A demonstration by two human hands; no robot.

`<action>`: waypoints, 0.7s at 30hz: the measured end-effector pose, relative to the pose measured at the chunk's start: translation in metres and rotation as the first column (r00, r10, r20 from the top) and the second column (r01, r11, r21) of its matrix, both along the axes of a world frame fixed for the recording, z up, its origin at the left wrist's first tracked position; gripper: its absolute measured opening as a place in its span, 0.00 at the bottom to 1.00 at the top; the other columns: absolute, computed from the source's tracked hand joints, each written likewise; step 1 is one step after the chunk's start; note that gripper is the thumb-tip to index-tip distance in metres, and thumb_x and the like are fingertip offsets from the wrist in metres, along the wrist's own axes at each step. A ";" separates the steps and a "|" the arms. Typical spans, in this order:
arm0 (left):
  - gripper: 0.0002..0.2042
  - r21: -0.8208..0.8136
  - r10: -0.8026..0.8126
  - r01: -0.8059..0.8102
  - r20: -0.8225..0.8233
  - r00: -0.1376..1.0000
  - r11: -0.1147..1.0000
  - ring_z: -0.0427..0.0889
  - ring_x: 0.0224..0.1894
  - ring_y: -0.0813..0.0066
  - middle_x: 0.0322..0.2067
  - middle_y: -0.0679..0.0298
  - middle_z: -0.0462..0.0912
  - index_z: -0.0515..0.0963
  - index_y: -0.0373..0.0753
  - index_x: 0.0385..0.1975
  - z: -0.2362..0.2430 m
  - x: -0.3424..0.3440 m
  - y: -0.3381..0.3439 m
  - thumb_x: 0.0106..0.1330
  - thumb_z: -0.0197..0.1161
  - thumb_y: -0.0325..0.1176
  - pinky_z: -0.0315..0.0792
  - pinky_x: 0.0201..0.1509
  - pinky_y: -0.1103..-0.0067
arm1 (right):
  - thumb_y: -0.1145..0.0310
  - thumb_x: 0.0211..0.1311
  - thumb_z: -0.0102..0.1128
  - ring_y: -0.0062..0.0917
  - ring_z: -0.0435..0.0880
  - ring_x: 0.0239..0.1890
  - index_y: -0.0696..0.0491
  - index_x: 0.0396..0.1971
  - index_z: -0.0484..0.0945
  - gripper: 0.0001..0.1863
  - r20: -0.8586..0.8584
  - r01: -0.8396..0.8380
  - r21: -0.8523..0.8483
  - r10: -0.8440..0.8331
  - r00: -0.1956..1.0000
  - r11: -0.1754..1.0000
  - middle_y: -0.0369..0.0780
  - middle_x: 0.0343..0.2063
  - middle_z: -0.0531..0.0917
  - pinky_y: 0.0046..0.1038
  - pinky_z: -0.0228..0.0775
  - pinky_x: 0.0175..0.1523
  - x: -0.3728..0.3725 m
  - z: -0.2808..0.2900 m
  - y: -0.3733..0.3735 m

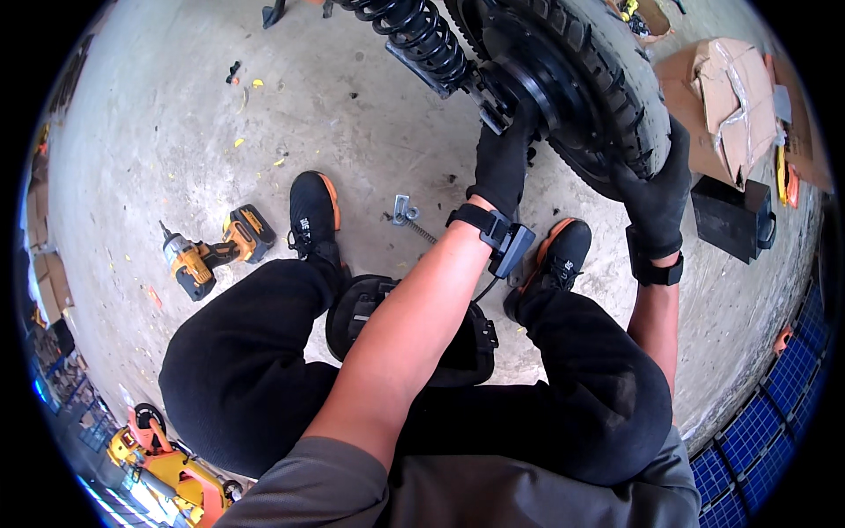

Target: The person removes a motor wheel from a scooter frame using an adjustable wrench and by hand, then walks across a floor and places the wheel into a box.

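Note:
A black wheel with a knobbly tire (647,119) stands in front of me at the upper right. A black coil-spring shock absorber (422,40) comes down beside its dark hub (534,92). My left hand (502,165), in a black glove, reaches up to the axle end next to the hub; its fingers are hidden against the dark parts. With the other black glove, my right hand (656,189) grips the tire's near right edge, thumb on the tread side. Between my feet, a small metal bracket (401,207) and a thin spring (422,231) lie on the concrete.
A yellow-and-black cordless driver (216,249) lies left of my left shoe (315,211). Right of the wheel are a cardboard box (726,106) and a black metal box (729,218). A black low seat (356,308) is beneath me. Blue grid panels (775,387) border the lower right.

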State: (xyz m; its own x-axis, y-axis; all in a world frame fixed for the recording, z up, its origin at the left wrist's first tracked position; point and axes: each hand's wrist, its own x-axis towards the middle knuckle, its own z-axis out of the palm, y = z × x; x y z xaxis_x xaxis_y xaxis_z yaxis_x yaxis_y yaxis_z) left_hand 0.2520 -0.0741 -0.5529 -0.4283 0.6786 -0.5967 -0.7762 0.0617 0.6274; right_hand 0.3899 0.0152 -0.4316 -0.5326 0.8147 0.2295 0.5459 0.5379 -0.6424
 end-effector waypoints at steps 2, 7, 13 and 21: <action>0.37 0.007 0.017 -0.017 -0.020 1.000 1.000 0.73 0.53 0.77 0.56 0.61 0.74 0.65 0.33 0.63 0.001 0.003 0.001 0.62 0.64 0.55 0.67 0.54 0.78 | 0.70 0.42 0.69 0.27 0.80 0.48 0.58 0.55 0.69 0.35 0.004 -0.016 0.015 0.016 1.000 1.000 0.44 0.45 0.81 0.29 0.71 0.54 0.002 -0.001 0.003; 0.35 0.009 0.038 -0.037 -0.072 0.997 0.999 0.74 0.52 0.76 0.56 0.61 0.75 0.66 0.33 0.62 0.002 0.005 0.003 0.63 0.62 0.54 0.68 0.53 0.77 | 0.71 0.42 0.69 0.27 0.80 0.47 0.58 0.55 0.68 0.35 -0.007 -0.040 0.021 0.040 0.999 0.999 0.45 0.45 0.80 0.30 0.71 0.54 0.003 -0.002 0.005; 0.35 -0.015 0.046 -0.048 -0.130 0.990 0.999 0.76 0.48 0.72 0.52 0.59 0.77 0.68 0.30 0.59 -0.005 0.006 0.004 0.63 0.62 0.55 0.68 0.53 0.77 | 0.71 0.42 0.68 0.27 0.80 0.48 0.58 0.55 0.67 0.35 0.023 -0.035 -0.061 0.037 0.999 0.998 0.45 0.45 0.80 0.29 0.71 0.54 0.002 0.007 0.005; 0.50 -0.316 -0.008 -0.089 -0.295 0.956 0.945 0.73 0.56 0.57 0.55 0.44 0.72 0.55 0.20 0.61 0.009 0.002 -0.003 0.52 0.71 0.56 0.64 0.61 0.69 | 0.68 0.39 0.73 0.31 0.81 0.46 0.57 0.55 0.67 0.38 -0.014 -0.094 -0.048 0.093 0.996 0.994 0.47 0.44 0.81 0.31 0.72 0.52 0.000 0.012 0.006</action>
State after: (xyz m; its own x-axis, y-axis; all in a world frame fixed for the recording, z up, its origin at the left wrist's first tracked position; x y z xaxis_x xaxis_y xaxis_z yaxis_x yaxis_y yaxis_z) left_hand 0.2545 -0.0769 -0.5438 -0.6375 0.4490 -0.6261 -0.5709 0.2704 0.7752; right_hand 0.3900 0.0213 -0.4197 -0.6045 0.7718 0.1974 0.4869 0.5541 -0.6752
